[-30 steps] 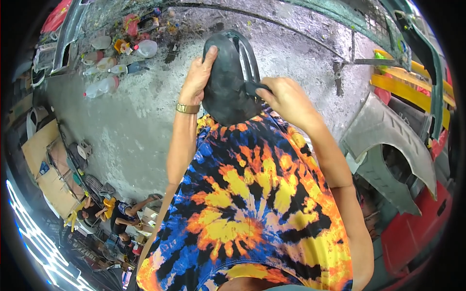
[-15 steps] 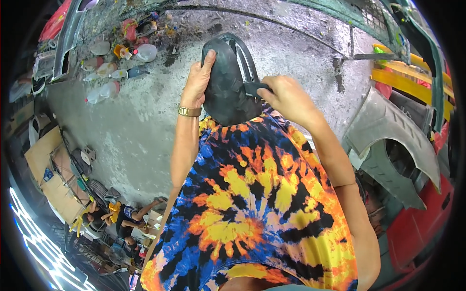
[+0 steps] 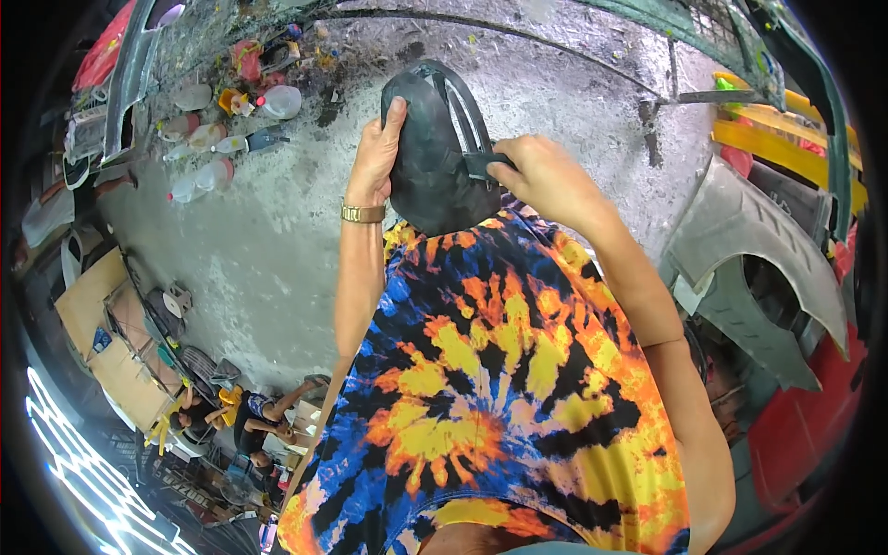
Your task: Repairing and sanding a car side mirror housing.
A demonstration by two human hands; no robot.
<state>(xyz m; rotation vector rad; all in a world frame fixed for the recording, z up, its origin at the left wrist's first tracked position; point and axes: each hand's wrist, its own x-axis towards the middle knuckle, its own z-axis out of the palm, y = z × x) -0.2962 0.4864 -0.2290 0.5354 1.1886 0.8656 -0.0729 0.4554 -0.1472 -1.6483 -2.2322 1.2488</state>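
Note:
My left hand (image 3: 375, 153) grips the left side of a dark, oval shell (image 3: 425, 162) that looks like a car side mirror housing, its thumb lying on the front face. Long slots run down the shell's right side, and floor shows through them. At the lower right edge, the fingers of my right hand (image 3: 541, 180) are closed on a flat black piece (image 3: 476, 166). Whether this piece belongs to the shell or is separate, I cannot tell. The shell is held up in front of my tie-dye shirt (image 3: 490, 388).
Plastic bottles (image 3: 208, 176) and litter lie on the concrete floor (image 3: 240, 250) at the left. Grey fender panels (image 3: 772, 250) and yellow parts (image 3: 777, 153) stand at the right. A metal frame (image 3: 546, 42) crosses the far side. People (image 3: 250, 421) sit at the lower left near cardboard (image 3: 102, 328).
The view has shifted slightly. The shell has turned a little, and its slots look narrower. Both hands keep their hold. A limb of another person now shows at the far left.

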